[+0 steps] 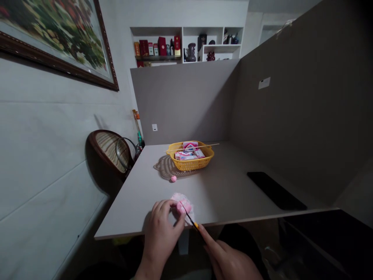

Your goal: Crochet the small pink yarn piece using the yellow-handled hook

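My left hand (161, 225) holds a rounded pink piece of soap (183, 207) between thumb and fingers, low over the table's front edge. In my right hand (224, 254) is a slim knife (191, 219) with a dark blade and a bit of yellow near my index finger. Its tip touches the top of the soap. Pale pink shavings (178, 196) lie in a pile beneath and around the piece. A small pink ball (173, 178) rests on the table farther back. Most of the knife's handle is hidden in my grip.
A yellow basket (190, 166) with pink-and-white boxes (190, 146) stands behind, a thin stick (204, 147) across its rim. At the right of the table (224, 186) lies a flat black object (275, 190). Grey panels (186, 101) border the back and right; a brown-rimmed stool (109, 151) leans left.
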Action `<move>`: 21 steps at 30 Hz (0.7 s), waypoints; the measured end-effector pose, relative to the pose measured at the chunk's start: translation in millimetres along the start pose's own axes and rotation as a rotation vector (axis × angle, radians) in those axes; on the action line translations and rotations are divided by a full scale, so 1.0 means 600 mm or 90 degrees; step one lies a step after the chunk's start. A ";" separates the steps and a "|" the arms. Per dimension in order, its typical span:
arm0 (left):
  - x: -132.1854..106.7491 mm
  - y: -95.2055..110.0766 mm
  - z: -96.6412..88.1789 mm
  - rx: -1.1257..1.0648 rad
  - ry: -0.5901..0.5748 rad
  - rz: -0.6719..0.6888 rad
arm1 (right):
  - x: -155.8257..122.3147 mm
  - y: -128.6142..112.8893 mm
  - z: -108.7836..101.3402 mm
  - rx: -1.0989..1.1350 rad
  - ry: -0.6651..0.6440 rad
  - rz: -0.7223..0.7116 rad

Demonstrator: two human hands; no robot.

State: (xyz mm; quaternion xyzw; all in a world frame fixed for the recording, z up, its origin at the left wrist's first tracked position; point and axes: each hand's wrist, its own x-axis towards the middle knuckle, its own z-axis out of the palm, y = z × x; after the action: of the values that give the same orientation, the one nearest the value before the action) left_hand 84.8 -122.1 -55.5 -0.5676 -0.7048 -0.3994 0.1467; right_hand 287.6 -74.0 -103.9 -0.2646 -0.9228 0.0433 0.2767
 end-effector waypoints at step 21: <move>0.007 0.004 0.000 0.016 -0.004 -0.017 | 0.009 -0.007 -0.001 -0.042 0.021 -0.010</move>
State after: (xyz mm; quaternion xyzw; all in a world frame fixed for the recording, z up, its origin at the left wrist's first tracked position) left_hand 85.6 -119.2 -51.7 -0.5572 -0.7179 -0.3909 0.1464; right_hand 282.4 -74.7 -100.1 -0.2668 -0.9210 0.0062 0.2838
